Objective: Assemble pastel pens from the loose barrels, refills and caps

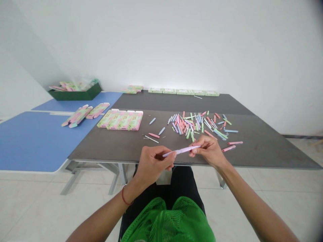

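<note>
Grey tbl [259, 151] under work; loose pen parts [194, 125] ahead, pink/green boxes [120, 120] to left. My L hand [153, 164] closed on lilac pen [181, 151], R hand [207, 151] pinching far end; pen held across, just above tbl edge.

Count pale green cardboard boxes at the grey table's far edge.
5: pale green cardboard boxes, in one row along the far edge of the dark grey table. None looks hidden.
</note>
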`<control>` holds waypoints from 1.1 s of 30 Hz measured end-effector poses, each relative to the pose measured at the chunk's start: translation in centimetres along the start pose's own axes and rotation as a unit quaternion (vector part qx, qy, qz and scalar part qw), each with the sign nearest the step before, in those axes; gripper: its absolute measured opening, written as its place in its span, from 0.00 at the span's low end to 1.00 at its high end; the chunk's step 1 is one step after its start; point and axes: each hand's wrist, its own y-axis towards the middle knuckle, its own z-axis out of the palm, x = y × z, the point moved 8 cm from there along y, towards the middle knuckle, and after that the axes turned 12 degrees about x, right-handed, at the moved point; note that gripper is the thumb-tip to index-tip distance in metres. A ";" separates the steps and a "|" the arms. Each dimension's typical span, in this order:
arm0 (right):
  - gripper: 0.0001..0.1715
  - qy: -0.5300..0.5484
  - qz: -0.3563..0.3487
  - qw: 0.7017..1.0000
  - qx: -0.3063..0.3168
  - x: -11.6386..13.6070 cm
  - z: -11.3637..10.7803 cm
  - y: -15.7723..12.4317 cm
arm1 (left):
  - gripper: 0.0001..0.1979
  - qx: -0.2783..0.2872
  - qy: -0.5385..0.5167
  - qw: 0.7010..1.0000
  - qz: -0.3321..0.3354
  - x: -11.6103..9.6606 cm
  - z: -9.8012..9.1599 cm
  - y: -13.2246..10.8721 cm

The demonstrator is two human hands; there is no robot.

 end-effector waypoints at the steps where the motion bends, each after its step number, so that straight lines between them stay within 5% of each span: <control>1: 0.14 -0.001 0.006 1.000 0.003 -0.2 0.0 -0.1 | 0.11 0.000 0.004 1.000 0.000 0.0 0.1 -0.1; 5: 0.11 -0.001 0.023 1.000 0.012 -0.5 0.3 -0.4 | 0.12 0.011 0.014 1.000 -0.008 -0.2 0.2 -0.2; 12: 0.10 -0.033 -0.055 0.998 -0.009 1.5 0.8 -0.8 | 0.12 0.042 0.008 0.999 -0.026 0.2 0.2 -0.2; 20: 0.15 0.109 0.117 0.987 0.007 -2.4 1.7 -1.3 | 0.11 0.052 0.112 0.992 0.028 -1.2 0.0 -0.4; 26: 0.19 0.218 0.255 0.942 -0.011 -4.8 2.6 -2.6 | 0.10 0.077 0.293 0.947 0.111 -2.3 -0.4 -0.3; 29: 0.20 0.249 0.276 0.928 -0.025 -5.3 2.7 -3.0 | 0.08 0.085 0.305 0.939 0.134 -2.2 -0.8 -0.2; 33: 0.19 0.220 0.248 0.943 -0.029 -4.5 2.9 -2.9 | 0.10 0.073 0.233 0.967 0.071 -1.1 -1.9 0.1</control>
